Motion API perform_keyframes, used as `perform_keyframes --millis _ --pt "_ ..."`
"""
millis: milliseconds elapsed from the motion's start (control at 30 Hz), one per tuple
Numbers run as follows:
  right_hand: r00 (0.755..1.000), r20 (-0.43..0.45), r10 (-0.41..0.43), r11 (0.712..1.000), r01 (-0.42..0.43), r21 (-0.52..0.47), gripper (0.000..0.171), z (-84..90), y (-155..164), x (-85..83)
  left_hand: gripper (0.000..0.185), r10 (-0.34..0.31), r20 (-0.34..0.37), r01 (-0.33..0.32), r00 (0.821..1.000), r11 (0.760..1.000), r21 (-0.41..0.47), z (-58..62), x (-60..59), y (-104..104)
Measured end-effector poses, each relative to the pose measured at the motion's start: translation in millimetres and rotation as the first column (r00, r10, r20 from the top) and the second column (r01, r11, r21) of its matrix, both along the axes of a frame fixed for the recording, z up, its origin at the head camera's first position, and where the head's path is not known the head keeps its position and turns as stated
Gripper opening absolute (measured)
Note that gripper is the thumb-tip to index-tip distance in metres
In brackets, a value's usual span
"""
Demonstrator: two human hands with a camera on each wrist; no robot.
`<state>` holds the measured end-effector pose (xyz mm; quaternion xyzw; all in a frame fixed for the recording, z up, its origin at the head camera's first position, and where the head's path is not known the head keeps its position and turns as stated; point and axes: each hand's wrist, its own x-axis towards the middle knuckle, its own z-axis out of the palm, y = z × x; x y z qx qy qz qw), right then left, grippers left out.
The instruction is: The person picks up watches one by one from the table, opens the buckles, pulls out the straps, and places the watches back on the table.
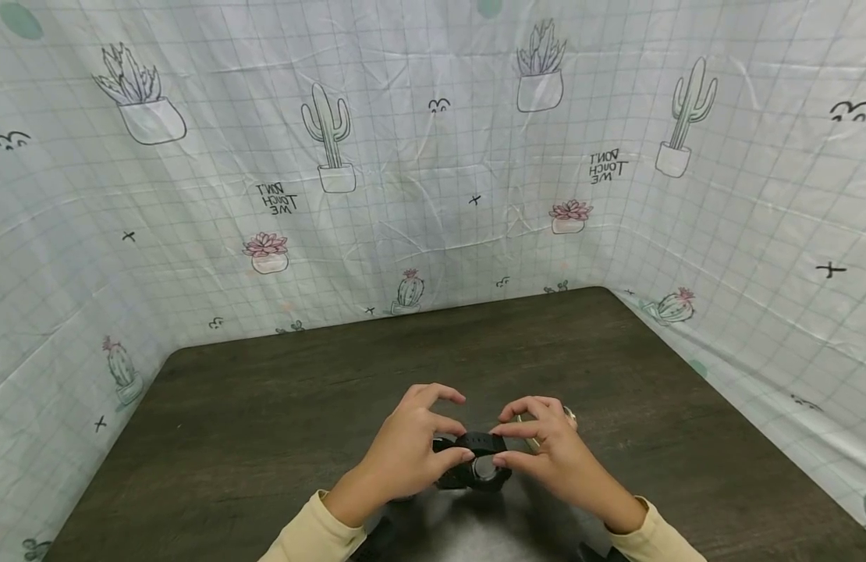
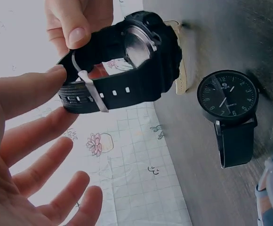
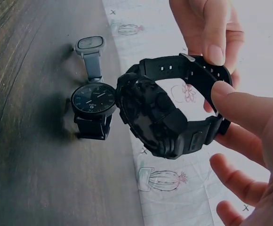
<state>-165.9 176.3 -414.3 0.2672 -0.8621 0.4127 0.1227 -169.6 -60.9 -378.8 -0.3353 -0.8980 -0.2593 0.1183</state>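
Note:
A chunky black wristwatch [image 2: 157,56] with a buckled strap hangs between my two hands, raised above the table. My left hand [image 1: 408,449] pinches the strap near its buckle end between thumb and index finger, the other fingers spread. From the other side, my right hand [image 1: 548,445] pinches the same strap with its thumb and fingertips. The strap forms a closed loop, and the metal case back shows inside it in the left wrist view. Its dark face [image 3: 146,113] is turned toward the table in the right wrist view.
On the dark wooden table [image 1: 321,390] stand a black analog watch [image 2: 228,96] and a grey-strapped watch [image 3: 90,43]. A pale gold strap [image 2: 181,75] shows behind the held watch. A cactus-print sheet [image 1: 433,156] encloses the table's back and sides.

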Motion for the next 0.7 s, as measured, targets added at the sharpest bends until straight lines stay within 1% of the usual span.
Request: perform_keyframes --millis 100,167,267,400,500,700 --pt "1.000 0.001 0.000 1.000 0.000 0.005 0.022 0.4 -0.3 -0.7 0.015 0.005 0.031 -0.004 1.000 1.000 -0.005 0.0 0.0 -0.6" --pt "1.000 -0.017 0.006 1.000 -0.006 0.019 0.021 1.2 -1.2 -1.4 0.014 0.013 0.063 -0.011 0.998 1.000 -0.029 0.4 -0.8 1.0" --pt "0.999 -0.047 0.019 0.999 -0.017 0.038 0.021 3.3 -3.0 -2.2 0.018 0.027 0.093 -0.020 0.995 0.997 -0.074 1.7 -2.2 4.4" --pt "0.998 -0.057 0.034 0.998 -0.030 0.055 0.021 5.8 -5.4 -2.9 0.021 0.018 0.083 -0.009 0.996 0.994 -0.107 3.7 -3.7 6.6" --pt "0.998 -0.054 0.036 0.998 -0.034 0.051 0.021 6.5 -6.3 -3.3 0.018 0.013 0.068 -0.006 0.998 0.995 -0.098 5.4 -4.2 4.1" --pt "1.000 -0.026 -0.003 0.999 0.005 0.042 0.022 5.1 -5.5 -3.1 0.017 0.016 0.066 -0.014 0.998 0.999 -0.029 8.3 -2.7 -5.9"
